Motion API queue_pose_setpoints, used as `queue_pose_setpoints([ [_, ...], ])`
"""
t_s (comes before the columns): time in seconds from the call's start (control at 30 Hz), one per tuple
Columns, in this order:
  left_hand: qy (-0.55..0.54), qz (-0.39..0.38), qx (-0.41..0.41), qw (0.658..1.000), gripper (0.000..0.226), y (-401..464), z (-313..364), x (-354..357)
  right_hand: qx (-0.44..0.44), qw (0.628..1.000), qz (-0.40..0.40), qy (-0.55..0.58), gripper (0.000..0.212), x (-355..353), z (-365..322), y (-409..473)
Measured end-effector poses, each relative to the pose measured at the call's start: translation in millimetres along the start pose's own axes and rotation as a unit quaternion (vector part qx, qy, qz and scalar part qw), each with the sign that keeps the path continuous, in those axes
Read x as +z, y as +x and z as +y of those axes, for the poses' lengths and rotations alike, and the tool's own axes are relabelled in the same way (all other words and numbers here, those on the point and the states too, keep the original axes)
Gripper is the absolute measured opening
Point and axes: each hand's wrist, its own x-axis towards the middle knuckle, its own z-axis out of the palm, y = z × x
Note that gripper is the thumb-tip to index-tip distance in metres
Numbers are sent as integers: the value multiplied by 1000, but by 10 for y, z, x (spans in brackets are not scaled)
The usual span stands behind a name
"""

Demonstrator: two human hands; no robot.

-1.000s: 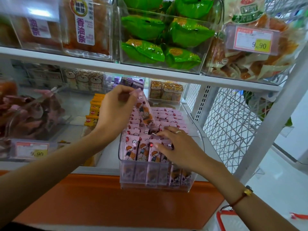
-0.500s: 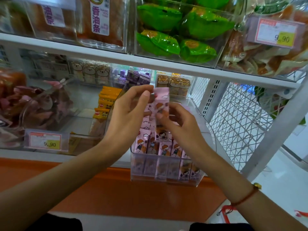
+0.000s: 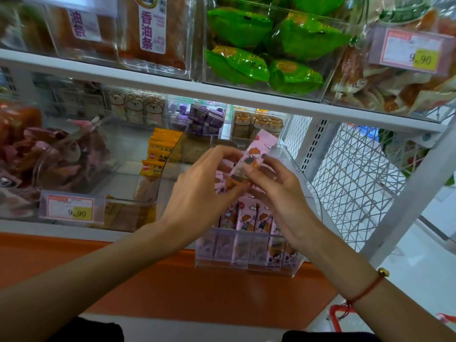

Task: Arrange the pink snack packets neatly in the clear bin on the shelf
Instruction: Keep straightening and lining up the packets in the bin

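Pink crinkle-edged foil snack packet (image 3: 250, 160) pinched in both grips, left hand (image 3: 199, 191) and right hand (image 3: 283, 193), above clear plastic bin (image 3: 246, 262) at 6 o'clock. Best turned upright, lowered into the standing rows.

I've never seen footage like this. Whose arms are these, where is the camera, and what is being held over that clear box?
No machine here: a person wears a camera on the head, looking forward and down, so the two bare arms are their own. The left hand and right hand together pinch one pink snack packet, tilted, above a clear bin at the shelf's front edge. The bin already holds rows of the same pink packets standing upright. Next to it is a bin of yellow packets; green bags fill a bin on the shelf above.
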Motion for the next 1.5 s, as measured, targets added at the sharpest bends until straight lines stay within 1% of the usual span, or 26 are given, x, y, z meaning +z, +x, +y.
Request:
queue_pose_setpoints([
  [0.07,-18,-4,2,1000,36,25,10,-13,-16,999,-24,28,44,-2,-49,-3],
  [0.13,-23,-28,1,999,35,28,-1,-13,-12,998,-37,54,33,-14,-80,-8],
  [0.2,-12,-43,6,999,35,24,-25,4,-16,999,-16,30,34,-30,-63,-7],
  [0.27,22,-34,26,999,37,30,-48,12,-39,999,26,-5,38,-19,-45,-17],
  [0.37,41,-26,35,998,49,38,-54,6,-82,994,74,-24,37,2,-19,-24],
  [0.43,19,-17,27,999,50,29,-42,2,-103,991,74,-45,40,1,-12,-21],
  [0.5,-13,-9,6,1000,47,45,-35,-8,-96,993,56,-46,47,-3,-31,-19],
  [0.57,-59,-18,-30,998,46,80,-36,-28,-87,995,39,-33,42,-23,-55,-8],
  [0.63,-109,-39,-66,991,45,110,-39,-53,-76,996,43,-28,33,-49,-72,2],
  [0.67,-138,-55,-83,986,44,118,-38,-60,-64,996,48,-27,32,-56,-75,3],
  [0.73,-188,-83,-118,972,36,120,-31,-56,-31,998,52,-25,33,-63,-69,6],
  [0.83,-221,-108,-150,957,14,106,-37,-33,3,999,39,-15,37,-63,-66,2],
  [0.9,-231,-113,-154,954,12,109,-42,-29,6,1000,26,-14,39,-71,-65,1],
  [0.97,-228,-114,-150,955,12,115,-29,-50,-5,1000,15,-25,38,-85,-63,8],
  [1.07,-183,-99,-103,973,37,135,-18,-88,-49,998,-13,-33,38,-88,-81,-3],
  [1.13,-157,-81,-64,982,42,143,-11,-108,-93,995,-29,-39,40,-89,-89,-26],
  [1.23,-155,-67,-35,985,39,137,-23,-127,-137,988,-39,-61,39,-90,-77,-44],
  [1.4,-158,-70,-30,985,40,132,-56,-109,-149,985,-45,-77,40,-94,-66,-48],
  [1.43,-163,-67,-34,984,38,137,-51,-111,-150,984,-41,-86,43,-97,-74,-46],
  [1.5,-189,-43,-54,980,33,158,-41,-124,-148,983,-28,-108,54,-103,-85,-39],
])
